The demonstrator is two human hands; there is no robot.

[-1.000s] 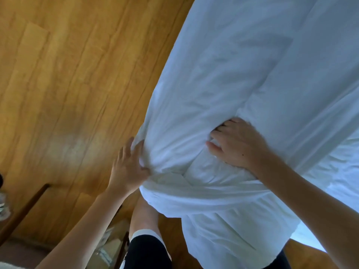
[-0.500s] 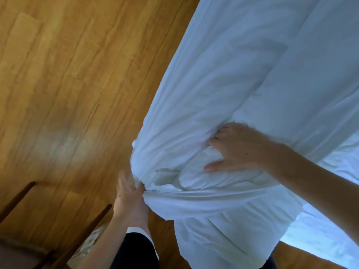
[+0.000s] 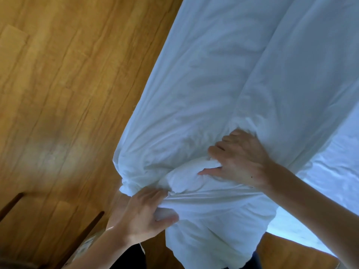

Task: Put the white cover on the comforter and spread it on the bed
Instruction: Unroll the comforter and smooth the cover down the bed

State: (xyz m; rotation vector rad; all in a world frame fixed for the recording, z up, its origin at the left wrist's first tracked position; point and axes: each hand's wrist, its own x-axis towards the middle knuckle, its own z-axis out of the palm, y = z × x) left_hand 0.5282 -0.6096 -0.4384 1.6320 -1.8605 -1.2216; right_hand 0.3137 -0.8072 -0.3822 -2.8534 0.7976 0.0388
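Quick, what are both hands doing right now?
Left hand: grips a bunched fold of the white cover.
Right hand: fingers curled into the cover, holding it.

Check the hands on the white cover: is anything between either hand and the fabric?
Nothing visible. The left hand grips a bunched fold of the white cover directly, near its lower edge. The right hand holds the fabric higher up, fingers dug into a fold. Bare skin on cloth at both.

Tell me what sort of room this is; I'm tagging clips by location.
Probably a bedroom at home. White bedding is spread over what looks like a bed, gripped by both hands, left and right. Beside it is a wood-plank floor and dark wooden furniture legs.
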